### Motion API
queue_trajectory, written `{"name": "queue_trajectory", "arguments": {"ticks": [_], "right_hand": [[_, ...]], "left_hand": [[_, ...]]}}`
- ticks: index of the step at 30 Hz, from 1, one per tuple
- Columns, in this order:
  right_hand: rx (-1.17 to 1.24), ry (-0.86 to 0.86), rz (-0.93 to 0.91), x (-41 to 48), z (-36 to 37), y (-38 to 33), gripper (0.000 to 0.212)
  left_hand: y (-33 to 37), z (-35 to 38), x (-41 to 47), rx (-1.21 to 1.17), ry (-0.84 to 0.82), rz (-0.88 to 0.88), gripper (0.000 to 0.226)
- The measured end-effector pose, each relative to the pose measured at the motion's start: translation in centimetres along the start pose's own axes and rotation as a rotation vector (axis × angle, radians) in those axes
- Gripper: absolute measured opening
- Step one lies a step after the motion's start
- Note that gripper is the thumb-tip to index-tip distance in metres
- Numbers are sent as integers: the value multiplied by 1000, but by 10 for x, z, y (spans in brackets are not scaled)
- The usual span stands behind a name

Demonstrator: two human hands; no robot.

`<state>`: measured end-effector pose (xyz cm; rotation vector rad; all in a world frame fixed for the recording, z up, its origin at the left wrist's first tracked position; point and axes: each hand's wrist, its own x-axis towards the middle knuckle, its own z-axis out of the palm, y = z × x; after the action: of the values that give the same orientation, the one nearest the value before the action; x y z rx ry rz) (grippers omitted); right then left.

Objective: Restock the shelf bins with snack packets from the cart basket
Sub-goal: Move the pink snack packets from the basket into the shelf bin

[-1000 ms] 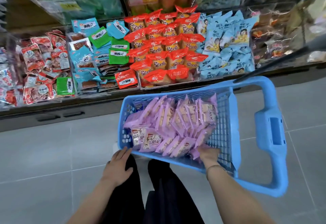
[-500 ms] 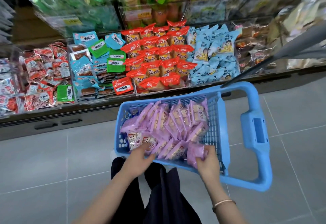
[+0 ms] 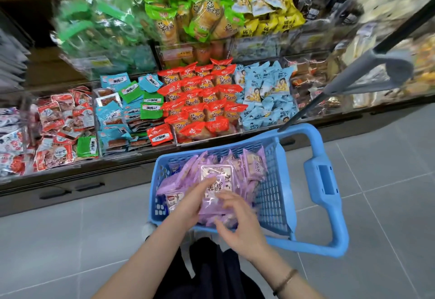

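**A bundle is lifted, almost all of the stock is left to place**

Head view: the basket (image 3: 273, 195) stands on the floor (image 3: 70, 240), just in front of the low shelf. It is well filled with purple packets (image 3: 251, 164), most of them standing on edge. Over the near part of the basket the left hand (image 3: 188, 204) grips a bundle (image 3: 216, 181) of these packets, with one finger laid over the top packet. The right hand (image 3: 242, 230) has its fingers spread and a little bent at the near right side of the bundle. It is blurred, so I cannot tell if it grips or only steadies.

As I judge it, the task is near its beginning – the bundle is above the basket and no purple packet lies in any of the bins (image 3: 164, 144). The bundle must be carried to a bin, and many more loads must follow.

Around: the low shelf holds red-and-white packs (image 3: 61, 120) at the far left, then flat blue and green packs (image 3: 127, 110), red packs (image 3: 202, 101) in neat rows and pale blue packs (image 3: 266, 96). Above them are green bags (image 3: 101, 23) and yellow bags (image 3: 266, 9), partly blurred.

What may stand in the way – every bin in view looks full and holds another product, so the right place for the purple ones does not show. A grey pole (image 3: 376, 68) crosses in front of the bins on the far right, and the blue handle (image 3: 324, 181) stands at the right of the basket.
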<state>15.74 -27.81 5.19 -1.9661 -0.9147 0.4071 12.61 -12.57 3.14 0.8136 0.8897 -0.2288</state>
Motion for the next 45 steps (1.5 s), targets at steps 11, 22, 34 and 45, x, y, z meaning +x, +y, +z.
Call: {"name": "queue_trajectory", "arguments": {"ticks": [11, 22, 34, 45], "right_hand": [[619, -33, 674, 40, -3, 16, 50], [1268, 272, 1042, 58, 2, 25, 20], [569, 55, 809, 36, -4, 40, 79], [421, -156, 688, 68, -19, 37, 36]], "left_hand": [[4, -19, -13, 222, -9, 61, 129], [15, -15, -12, -249, -56, 139, 79], [27, -18, -5, 609, 32, 241, 59], [30, -3, -9, -52, -29, 143, 45]]}}
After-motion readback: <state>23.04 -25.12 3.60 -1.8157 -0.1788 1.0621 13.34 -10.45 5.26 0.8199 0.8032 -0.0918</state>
